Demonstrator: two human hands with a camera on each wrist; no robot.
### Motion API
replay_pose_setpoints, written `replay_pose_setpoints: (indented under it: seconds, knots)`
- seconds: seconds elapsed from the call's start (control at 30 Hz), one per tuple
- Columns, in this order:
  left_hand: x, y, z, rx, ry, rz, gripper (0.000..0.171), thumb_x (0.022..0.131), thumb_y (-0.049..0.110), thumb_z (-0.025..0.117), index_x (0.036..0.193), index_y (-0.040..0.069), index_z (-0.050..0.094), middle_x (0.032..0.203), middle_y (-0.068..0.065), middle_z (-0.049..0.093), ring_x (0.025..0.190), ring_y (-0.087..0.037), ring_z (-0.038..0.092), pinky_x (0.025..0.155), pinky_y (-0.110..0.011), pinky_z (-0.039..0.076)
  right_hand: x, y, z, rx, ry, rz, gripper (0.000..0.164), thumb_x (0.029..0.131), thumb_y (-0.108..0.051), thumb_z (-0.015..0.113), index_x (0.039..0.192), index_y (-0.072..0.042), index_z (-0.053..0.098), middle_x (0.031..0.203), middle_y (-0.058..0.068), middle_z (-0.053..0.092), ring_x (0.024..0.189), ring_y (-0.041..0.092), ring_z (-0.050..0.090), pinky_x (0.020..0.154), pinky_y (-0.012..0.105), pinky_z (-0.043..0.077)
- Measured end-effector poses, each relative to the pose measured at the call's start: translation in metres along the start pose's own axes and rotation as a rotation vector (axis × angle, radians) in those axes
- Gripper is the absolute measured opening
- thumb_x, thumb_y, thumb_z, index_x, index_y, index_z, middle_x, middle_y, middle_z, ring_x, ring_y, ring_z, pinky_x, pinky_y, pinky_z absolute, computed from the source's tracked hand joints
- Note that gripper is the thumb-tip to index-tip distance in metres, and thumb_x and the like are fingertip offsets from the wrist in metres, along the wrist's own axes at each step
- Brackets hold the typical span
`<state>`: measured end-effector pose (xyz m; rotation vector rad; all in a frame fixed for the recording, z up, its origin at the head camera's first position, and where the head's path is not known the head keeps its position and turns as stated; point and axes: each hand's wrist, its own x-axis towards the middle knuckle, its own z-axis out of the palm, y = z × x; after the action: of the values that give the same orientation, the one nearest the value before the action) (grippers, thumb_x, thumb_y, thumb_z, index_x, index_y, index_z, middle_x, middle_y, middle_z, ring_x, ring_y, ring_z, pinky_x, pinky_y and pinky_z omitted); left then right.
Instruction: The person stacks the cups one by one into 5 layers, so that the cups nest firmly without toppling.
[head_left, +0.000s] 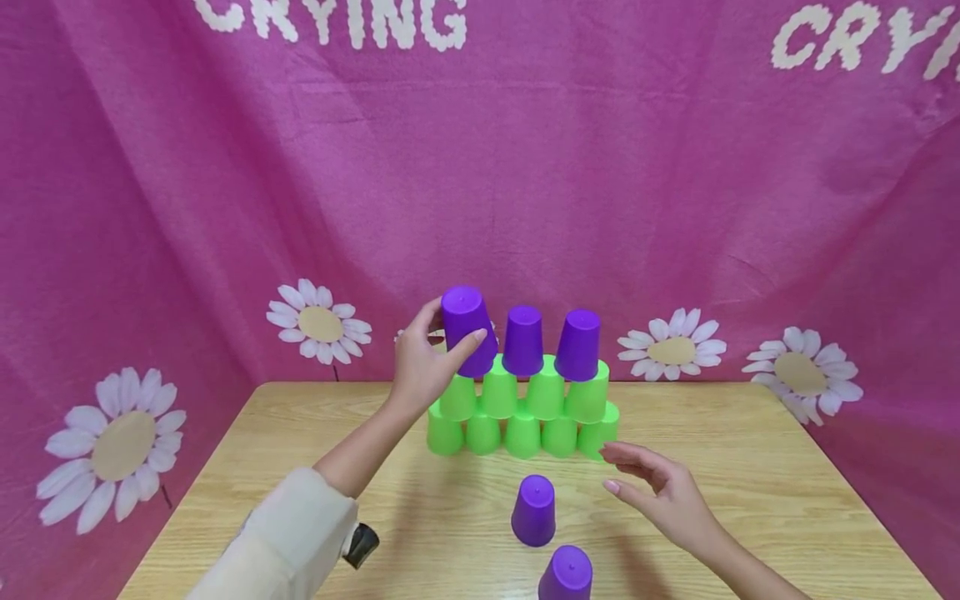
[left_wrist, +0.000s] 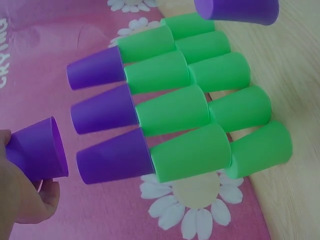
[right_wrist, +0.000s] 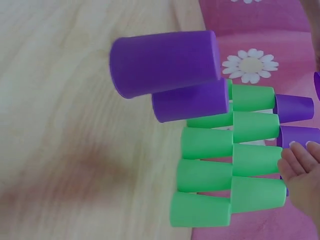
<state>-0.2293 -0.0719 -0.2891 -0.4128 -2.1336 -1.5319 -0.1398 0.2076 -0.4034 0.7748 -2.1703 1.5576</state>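
My left hand (head_left: pixel 426 367) grips an upside-down purple cup (head_left: pixel 463 321), thumb on its near side. In the left wrist view this held cup (left_wrist: pixel 35 150) is apart from the stack, above the row of three purple cups (left_wrist: pixel 114 157). Those three stand upside down on an upper row of green cups (head_left: pixel 546 390), over a lower row of green cups (head_left: pixel 522 435); the held cup hides the leftmost purple one in the head view. My right hand (head_left: pixel 667 498) hovers at the stack's lower right, fingers loosely bent, holding nothing.
Two more purple cups stand upside down on the wooden table (head_left: pixel 337 517), one nearer the stack (head_left: pixel 534 510) and one at the front (head_left: pixel 567 575). A pink cloth (head_left: pixel 525 183) with daisies hangs behind and at both sides.
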Motion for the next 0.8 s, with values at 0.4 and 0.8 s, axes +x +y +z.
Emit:
replay_pose_setpoints:
  seconds: [0.4,0.8]
  knots:
    - [0.018,-0.001,0.006,0.006,0.061,-0.036,0.055,0.075,0.019,0.075,0.123,0.001,0.055,0.104,-0.021,0.066,0.096,-0.031,0.062,0.082,-0.045,0.051,-0.032,0.012,-0.001,-0.005,-0.194,-0.001,0.042,0.077,0.010,0.066,0.117,0.008,0.056,0.118,-0.016,0.060,0.109,-0.005,0.056,0.090,0.008,0.043]
    - [0.025,0.003,0.016,0.039,0.049,-0.019,0.052,0.077,0.019,0.074,0.123,0.002,0.056,0.100,-0.019,0.067,0.089,-0.030,0.063,0.074,-0.038,0.053,-0.052,0.030,0.002,0.082,-0.538,0.234,0.057,0.082,-0.008,0.068,0.132,0.005,0.044,0.129,0.011,0.057,0.117,-0.008,0.046,0.093,0.010,0.039]
